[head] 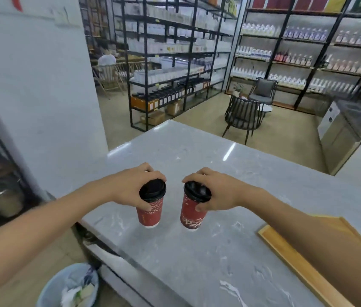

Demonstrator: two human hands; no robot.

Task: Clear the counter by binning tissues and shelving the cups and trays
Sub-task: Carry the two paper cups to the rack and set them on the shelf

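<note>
Two red paper cups with black lids are over the grey marble counter [197, 273]. My left hand [128, 187] grips the left cup [149, 212] by its lid rim. My right hand [217, 191] grips the right cup [191, 214] the same way. Both cups are upright and a hand's width apart; I cannot tell whether they rest on the counter or hang just above it. A wooden tray [297, 262] lies at the counter's right, partly hidden under my right forearm. A pale blue bin [51, 286] with white tissues inside stands on the floor at the lower left.
A white pillar [42, 96] rises at the left of the counter. Black metal shelves [175, 63] full of bottles stand across the room. Two dark chairs and a small round table [266, 108] are beyond the counter. A steel cabinet [341, 138] is at the right.
</note>
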